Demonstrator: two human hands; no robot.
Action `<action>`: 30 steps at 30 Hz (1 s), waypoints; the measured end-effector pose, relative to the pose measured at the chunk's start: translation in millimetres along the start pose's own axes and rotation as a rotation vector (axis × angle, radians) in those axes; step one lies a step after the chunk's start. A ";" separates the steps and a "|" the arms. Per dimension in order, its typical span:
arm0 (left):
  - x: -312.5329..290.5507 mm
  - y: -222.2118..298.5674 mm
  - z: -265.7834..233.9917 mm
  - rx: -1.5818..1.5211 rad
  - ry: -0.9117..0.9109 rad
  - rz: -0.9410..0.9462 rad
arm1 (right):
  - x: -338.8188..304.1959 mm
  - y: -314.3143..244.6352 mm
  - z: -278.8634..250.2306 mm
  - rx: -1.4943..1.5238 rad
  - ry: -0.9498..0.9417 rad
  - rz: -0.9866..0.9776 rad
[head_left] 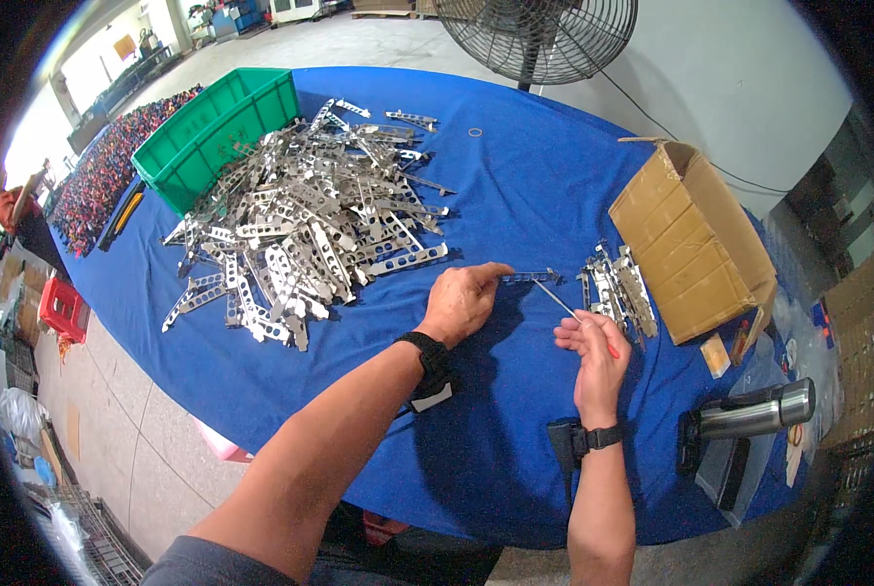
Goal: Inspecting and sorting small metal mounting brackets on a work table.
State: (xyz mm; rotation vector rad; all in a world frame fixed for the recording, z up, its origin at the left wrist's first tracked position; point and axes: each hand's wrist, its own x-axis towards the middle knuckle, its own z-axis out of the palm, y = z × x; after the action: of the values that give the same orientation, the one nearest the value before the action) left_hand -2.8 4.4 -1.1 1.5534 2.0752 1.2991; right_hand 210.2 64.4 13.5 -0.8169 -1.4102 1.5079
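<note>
My left hand (463,301) is closed, its fingers pinching one end of a perforated metal strip (532,276) just above the blue cloth. In my right hand (595,363) is a slim screwdriver (558,301) with a red handle, mostly hidden by the palm and fingers. Its thin metal shaft points up and left, the tip at or close to the strip. A large heap of similar metal strips (305,220) lies left of my hands. Right of the held strip is a smaller group of strips (620,291), laid roughly side by side.
Behind the heap stands a green plastic crate (212,137). An open cardboard box (696,239) sits on the right, with a steel flask (759,408) nearer me. A rubber band (475,132) lies on the blue cloth (525,176). A large fan (534,34) stands beyond the table.
</note>
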 end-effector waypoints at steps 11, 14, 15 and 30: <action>0.2 -2.1 1.9 0.005 0.016 0.040 | 0.3 -1.5 3.8 0.001 0.028 -0.018; 0.1 -0.8 0.6 0.008 0.011 0.023 | -0.7 -1.5 2.8 -0.040 0.005 -0.025; 0.2 -1.6 0.7 0.010 0.012 0.023 | -0.8 -1.3 2.0 -0.070 -0.018 -0.026; 0.3 2.2 -2.9 0.002 -0.005 -0.008 | 0.1 -1.4 1.5 -0.016 -0.013 0.016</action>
State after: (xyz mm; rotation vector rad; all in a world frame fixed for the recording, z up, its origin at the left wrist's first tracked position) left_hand -3.4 3.3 2.3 1.5466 2.0779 1.2897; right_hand 209.1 63.8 15.1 -0.8311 -1.4301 1.5179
